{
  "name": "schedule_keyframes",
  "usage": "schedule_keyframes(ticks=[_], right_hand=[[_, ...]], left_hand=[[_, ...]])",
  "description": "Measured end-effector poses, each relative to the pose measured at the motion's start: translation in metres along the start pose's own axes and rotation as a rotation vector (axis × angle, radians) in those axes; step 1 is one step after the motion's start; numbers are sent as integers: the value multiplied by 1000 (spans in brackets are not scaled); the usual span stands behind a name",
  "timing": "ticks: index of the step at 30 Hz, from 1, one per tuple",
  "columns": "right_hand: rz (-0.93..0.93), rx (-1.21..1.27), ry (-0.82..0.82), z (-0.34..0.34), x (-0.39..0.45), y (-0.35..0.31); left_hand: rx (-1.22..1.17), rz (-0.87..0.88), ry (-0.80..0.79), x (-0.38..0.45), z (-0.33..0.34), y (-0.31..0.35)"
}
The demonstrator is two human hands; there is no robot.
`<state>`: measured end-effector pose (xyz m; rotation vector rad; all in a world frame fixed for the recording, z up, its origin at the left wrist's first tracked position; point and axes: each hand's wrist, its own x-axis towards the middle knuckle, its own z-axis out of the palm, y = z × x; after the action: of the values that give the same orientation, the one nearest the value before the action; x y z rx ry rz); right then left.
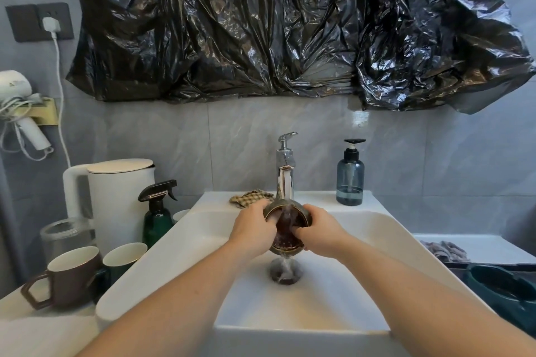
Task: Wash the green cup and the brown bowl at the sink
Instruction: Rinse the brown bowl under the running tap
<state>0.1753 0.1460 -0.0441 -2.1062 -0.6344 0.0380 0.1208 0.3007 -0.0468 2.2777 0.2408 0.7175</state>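
Brown bowl (287,229) wet, hard, slippery, breakable. Left hand (255,226) and right hand (317,229) curled round its rim, 2 sides, under tap (285,182).

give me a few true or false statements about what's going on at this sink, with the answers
1. Both hands hold the brown bowl under the faucet. True: the left hand and the right hand grip it from either side.
2. The water is off. False: a stream runs into the bowl and spills down to the drain.
3. The green cup stands on the counter left of the sink. True.
4. The blue soap bottle lies on its side in the basin. False: it stands upright on the back ledge, right of the faucet.
5. The checked cloth is in the right hand. False: it lies on the ledge behind the left hand.
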Motion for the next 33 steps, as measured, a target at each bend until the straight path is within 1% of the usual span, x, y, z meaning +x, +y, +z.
schedule_keyframes(ticks=[4,6,11,13,15,20,23,26,28,31,33], right_hand=[[-54,-40,107,-4,0,0],[-52,-29,150,-6,0,1],[-31,92,193,-4,3,0],[2,138,165,-2,4,0],[-5,126,138,-1,4,0],[-45,93,136,-3,1,-1],[-45,56,153,-3,3,0],[6,52,176,-4,3,0],[52,101,164,-5,4,0],[98,227,114,-5,4,-2],[113,242,45,-3,3,-2]], left_hand=[[19,67,-61,1,3,-3],[0,43,-71,3,5,-5],[-94,3,-35,6,7,-3],[-95,-18,-30,6,8,-3],[-77,-27,-14,6,9,-5],[40,26,61,6,4,-4],[100,61,56,4,4,-3],[76,50,33,3,6,0],[37,14,28,3,6,2],[-30,-47,-34,3,6,4],[-60,-63,-61,3,7,2]])
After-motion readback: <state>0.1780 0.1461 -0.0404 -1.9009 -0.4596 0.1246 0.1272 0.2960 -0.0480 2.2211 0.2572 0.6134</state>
